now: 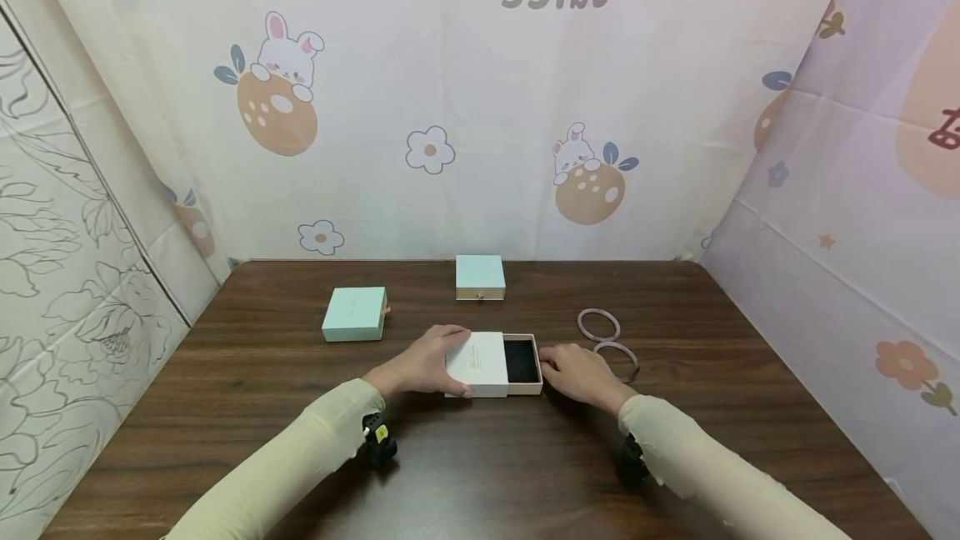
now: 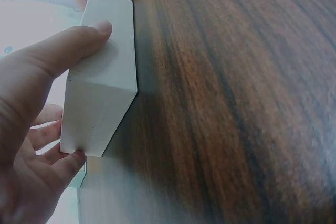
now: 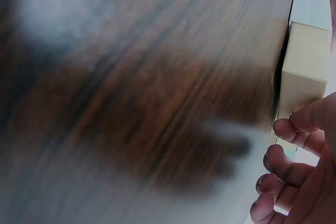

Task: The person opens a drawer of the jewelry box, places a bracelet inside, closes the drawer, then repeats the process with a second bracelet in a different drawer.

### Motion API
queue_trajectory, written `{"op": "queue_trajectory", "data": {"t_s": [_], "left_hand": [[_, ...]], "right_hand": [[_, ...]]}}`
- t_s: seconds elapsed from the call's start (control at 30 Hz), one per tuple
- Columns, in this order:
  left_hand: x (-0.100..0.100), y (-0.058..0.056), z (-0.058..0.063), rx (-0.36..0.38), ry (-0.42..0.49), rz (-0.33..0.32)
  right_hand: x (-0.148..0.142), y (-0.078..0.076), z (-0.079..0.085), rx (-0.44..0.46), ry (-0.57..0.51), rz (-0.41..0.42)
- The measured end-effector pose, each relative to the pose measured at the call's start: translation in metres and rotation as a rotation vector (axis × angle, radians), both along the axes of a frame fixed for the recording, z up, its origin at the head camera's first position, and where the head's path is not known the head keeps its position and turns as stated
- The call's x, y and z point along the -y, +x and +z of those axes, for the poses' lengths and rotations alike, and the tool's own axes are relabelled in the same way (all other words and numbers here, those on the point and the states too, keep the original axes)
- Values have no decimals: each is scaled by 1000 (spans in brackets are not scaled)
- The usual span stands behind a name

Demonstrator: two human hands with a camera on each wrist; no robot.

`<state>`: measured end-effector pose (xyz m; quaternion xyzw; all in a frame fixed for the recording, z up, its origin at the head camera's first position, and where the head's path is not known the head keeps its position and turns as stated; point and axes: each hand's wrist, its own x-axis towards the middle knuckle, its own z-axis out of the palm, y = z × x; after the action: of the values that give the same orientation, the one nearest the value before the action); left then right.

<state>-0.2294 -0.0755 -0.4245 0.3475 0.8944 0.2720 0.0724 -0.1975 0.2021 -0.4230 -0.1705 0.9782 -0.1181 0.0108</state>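
Observation:
A small white drawer box lies near the middle of the table, its white sleeve [image 1: 483, 367] on the left and its beige drawer [image 1: 525, 389] partly out to the right, showing a black lining. My left hand [image 1: 423, 363] grips the sleeve, its thumb on the near side in the left wrist view and its other fingers round the far side and end. At the drawer's front, my right hand [image 1: 583, 373] pinches a small pull between thumb and index finger; those fingers mostly hide it in the right wrist view.
Two mint boxes stand farther back on the dark wooden table [image 1: 480, 473]: one mint box [image 1: 356, 313] to the left, another mint box [image 1: 480, 275] near the back edge. Two pale rings, an upper ring [image 1: 582, 317] and a lower ring [image 1: 636, 363], lie beyond my right hand.

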Motion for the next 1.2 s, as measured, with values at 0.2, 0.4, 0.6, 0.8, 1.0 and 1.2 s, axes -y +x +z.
{"op": "queue_trajectory", "data": {"t_s": [0.2,0.4,0.6,0.8,1.0,1.2], "left_hand": [[0,0,1,1,-2,-1],[0,0,1,4,-7,0],[-1,0,2,14,-12,11],[-1,0,1,7,-9,11],[-1,0,2,6,5,8],[-1,0,1,14,-11,7]], "right_hand": [[-2,0,1,11,-3,-3],[-3,0,0,10,2,-2],[-4,1,2,2,5,-2],[-5,2,3,8,5,-12],[-6,3,4,8,2,-13],[-8,3,2,-10,-13,3]]}}
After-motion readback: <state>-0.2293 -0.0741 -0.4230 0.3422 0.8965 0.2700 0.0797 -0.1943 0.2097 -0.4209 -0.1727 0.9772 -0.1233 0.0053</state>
